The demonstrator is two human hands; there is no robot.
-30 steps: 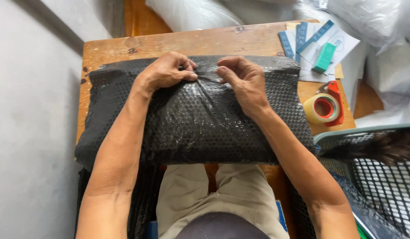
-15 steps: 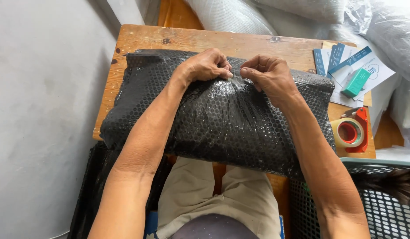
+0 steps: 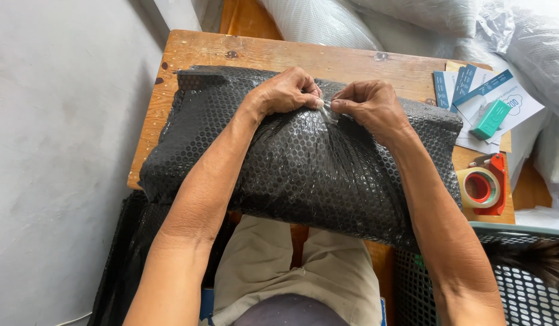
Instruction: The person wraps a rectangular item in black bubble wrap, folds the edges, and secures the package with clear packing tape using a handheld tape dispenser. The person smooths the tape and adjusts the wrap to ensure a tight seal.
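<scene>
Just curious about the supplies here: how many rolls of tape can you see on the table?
1. A single tape roll sits in a red dispenser at the table's right edge, beside the black bubble-wrapped bundle. Others may be hidden under it.

Layout of the packing table, seen from above.
A large black bubble-wrapped parcel (image 3: pixel 303 163) lies across the small wooden table (image 3: pixel 189 51), its near edge overhanging the person's lap. The left hand (image 3: pixel 285 92) and right hand (image 3: pixel 373 108) rest side by side on the parcel's far upper surface, fingertips meeting at a strip of clear tape (image 3: pixel 327 111). To the right of the parcel lie printed paper cards (image 3: pixel 472 84) with a small green rectangular block (image 3: pixel 491 119) on them; nearer the person, a roll of tape in a red dispenser (image 3: pixel 481 188). A dark perforated plastic basket (image 3: pixel 527 284) stands at the near right. Pale plastic sacks (image 3: pixel 321 21) lie beyond the table.
</scene>
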